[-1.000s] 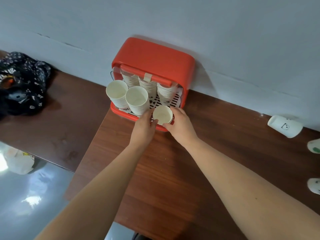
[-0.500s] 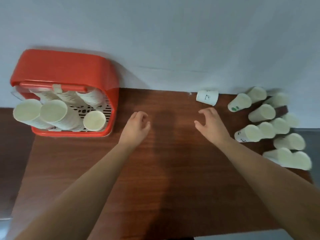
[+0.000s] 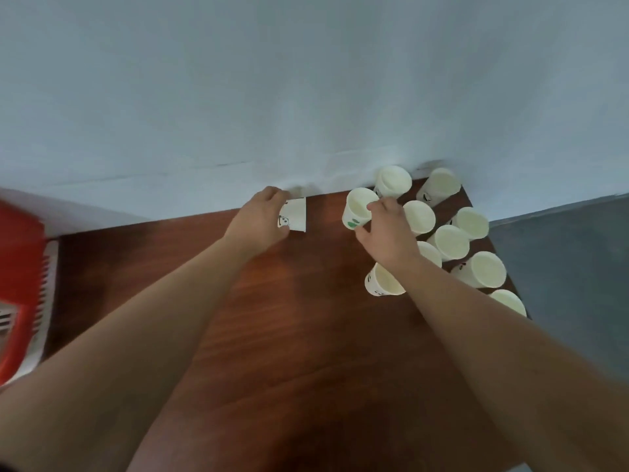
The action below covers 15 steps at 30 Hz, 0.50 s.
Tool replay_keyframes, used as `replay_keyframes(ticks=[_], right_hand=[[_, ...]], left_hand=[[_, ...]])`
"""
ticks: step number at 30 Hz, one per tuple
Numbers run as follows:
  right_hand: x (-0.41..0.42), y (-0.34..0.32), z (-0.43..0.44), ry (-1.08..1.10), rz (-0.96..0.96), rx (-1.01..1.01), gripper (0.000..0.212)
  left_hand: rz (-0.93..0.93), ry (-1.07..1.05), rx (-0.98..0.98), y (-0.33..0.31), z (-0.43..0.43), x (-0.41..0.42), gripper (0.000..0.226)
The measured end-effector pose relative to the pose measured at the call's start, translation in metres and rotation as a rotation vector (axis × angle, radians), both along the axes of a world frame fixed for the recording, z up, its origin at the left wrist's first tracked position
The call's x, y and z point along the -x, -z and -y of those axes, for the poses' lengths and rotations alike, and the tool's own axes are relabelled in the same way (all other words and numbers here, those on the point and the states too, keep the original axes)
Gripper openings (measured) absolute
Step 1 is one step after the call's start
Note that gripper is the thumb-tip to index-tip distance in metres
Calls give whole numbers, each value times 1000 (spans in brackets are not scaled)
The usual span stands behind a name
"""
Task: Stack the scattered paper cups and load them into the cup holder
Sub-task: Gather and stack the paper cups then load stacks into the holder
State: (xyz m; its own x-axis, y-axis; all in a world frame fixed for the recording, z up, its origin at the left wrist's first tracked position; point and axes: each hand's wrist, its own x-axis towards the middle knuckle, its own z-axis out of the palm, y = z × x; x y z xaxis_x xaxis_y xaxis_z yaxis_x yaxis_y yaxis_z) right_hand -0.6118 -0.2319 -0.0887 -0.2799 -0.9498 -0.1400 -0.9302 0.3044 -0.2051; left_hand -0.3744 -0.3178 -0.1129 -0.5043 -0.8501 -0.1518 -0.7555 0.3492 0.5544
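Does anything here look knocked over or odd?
Yes: the paper cups at the right end of the table lie tipped on their sides, unstacked. The left hand grips a face-printed cup, the right hand a green-marked cup.

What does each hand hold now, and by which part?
Left hand grips the panda-print cup, lying on its side, round one end. Right hand pinches the green-marked cup by its rim.
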Motion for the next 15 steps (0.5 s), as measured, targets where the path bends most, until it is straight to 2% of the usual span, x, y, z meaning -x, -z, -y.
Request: replay_keyframes(ticks=[5, 8, 10, 13, 15], right_hand=[[12, 27, 21, -97, -101, -27, 29], [14, 33, 23, -170, -109, 9, 21], [10, 30, 20, -205, -76, 96, 16], [-5, 12, 11, -234, 23, 205, 12], [-20, -7, 4, -237, 118, 240, 9]], left_hand=[[185, 20, 50, 33, 9, 29, 69], [190, -25, 102, 44, 2, 32, 70], [111, -112, 70, 44, -8, 29, 71], [-157, -314, -48, 27, -29, 13, 71], [-271, -400, -69, 6, -45, -4, 70]])
